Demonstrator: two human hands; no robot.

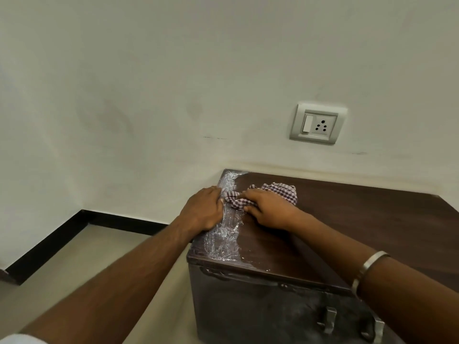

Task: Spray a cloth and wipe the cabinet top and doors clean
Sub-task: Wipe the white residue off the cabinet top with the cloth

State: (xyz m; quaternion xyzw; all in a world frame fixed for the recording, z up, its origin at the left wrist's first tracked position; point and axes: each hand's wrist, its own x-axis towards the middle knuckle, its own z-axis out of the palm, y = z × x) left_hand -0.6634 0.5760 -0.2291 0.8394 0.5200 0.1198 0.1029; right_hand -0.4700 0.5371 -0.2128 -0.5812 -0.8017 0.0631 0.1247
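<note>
A dark brown wooden cabinet top (360,219) stretches along the wall, with a strip of crinkled clear film (224,240) along its left edge. A crumpled purple-and-white checked cloth (283,191) lies on the top near the back left corner. My left hand (205,209) rests at the left edge, fingers curled onto the cloth's end. My right hand (269,209) lies over the cloth and grips it, fingers bent around the fabric. The cabinet's dark front (260,311) shows below, dusty, with metal handles (330,316). No spray bottle is in view.
A white wall socket with a switch (318,124) sits on the wall above the cabinet. To the left lies beige floor (82,259) with a black skirting board (49,247). A metal bangle (367,266) circles my right wrist.
</note>
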